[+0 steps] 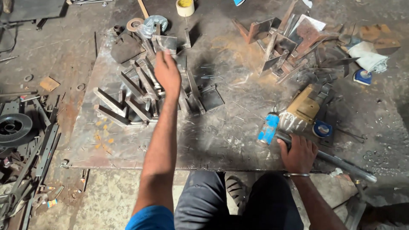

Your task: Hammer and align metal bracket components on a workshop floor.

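Two hands at work over a scarred steel plate on a workshop floor.

The left hand [167,71] reaches out over a cluster of angle-iron pieces [140,96], its fingers pinching a small flat metal plate [165,42] held above them; the right hand [299,153] lies closed around a grey metal pipe [341,164] at the plate's near edge, just beside a blue-handled tool [268,128]; the steel plate [221,136] carries a second heap of cut metal offcuts [289,47] at its far right; a roll of tape [185,7] sits beyond on the floor.
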